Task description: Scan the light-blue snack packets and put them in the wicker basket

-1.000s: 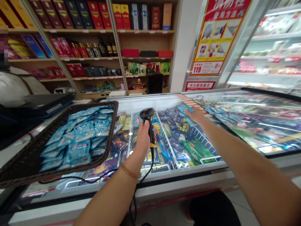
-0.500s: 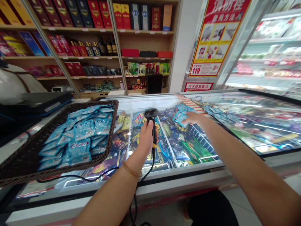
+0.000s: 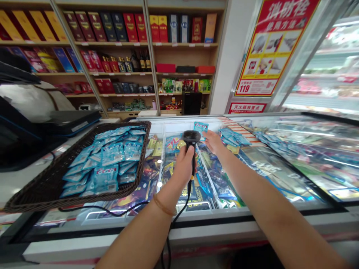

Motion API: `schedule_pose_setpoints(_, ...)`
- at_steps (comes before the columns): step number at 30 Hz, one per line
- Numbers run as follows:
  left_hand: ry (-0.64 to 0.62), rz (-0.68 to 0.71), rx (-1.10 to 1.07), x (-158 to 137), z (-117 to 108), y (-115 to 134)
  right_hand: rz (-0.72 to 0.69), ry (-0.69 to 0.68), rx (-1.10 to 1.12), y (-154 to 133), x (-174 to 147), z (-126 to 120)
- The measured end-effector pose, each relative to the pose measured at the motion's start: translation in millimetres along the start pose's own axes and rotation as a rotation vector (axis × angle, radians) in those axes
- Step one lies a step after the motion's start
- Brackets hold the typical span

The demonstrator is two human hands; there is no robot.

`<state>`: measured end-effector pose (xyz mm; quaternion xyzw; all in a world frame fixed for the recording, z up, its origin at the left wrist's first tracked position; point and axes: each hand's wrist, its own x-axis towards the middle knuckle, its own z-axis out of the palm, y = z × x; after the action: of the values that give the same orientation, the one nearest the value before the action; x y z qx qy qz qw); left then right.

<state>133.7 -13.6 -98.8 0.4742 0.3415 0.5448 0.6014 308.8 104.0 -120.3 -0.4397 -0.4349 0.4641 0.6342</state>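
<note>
My left hand [image 3: 183,164] is wrapped round the handle of a black barcode scanner [image 3: 192,138], whose cable runs down over the freezer's front edge. Just beyond the scanner head, my right hand [image 3: 214,142] pinches a small light-blue packet [image 3: 201,127] by its right side and holds it upright. Similar blue packets [image 3: 234,137] lie in a loose pile right of that hand. To the left, a dark brown wicker basket [image 3: 142,160] holds many more blue packets [image 3: 105,177], heaped in overlapping layers.
Both arms reach over a chest freezer [image 3: 202,233] with white wire baskets [image 3: 209,179] of packaged goods and glass [image 3: 269,164] at the right. Black counter equipment [image 3: 73,121] stands at the left. Shelves [image 3: 185,45] of boxes and bottles line the back, beside a red poster [image 3: 276,48].
My right hand has moved left from the loose packets, bringing one blue packet up behind the scanner head. My left hand keeps hold of the scanner. The view has turned slightly left.
</note>
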Motion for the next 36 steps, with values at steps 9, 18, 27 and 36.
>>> schedule_pose_setpoints(9, -0.080, -0.023, 0.014, -2.6, 0.8, -4.4, -0.027, -0.034, 0.076, -7.4, 2.7, -4.5)
schedule_pose_setpoints(18, -0.160, -0.009, 0.020, -6.6, 3.3, -5.7, -0.073, -0.037, 0.087, -9.7, 4.2, -7.3)
schedule_pose_setpoints(27, -0.176, -0.036, 0.030, -6.2, 1.3, -6.1, -0.073, -0.044, 0.104, -13.5, 3.4, -6.4)
schedule_pose_setpoints(36, 0.060, -0.059, -0.016, -4.0, 4.0, 17.6, 0.043, 0.068, 0.054, -13.0, -0.7, 17.8)
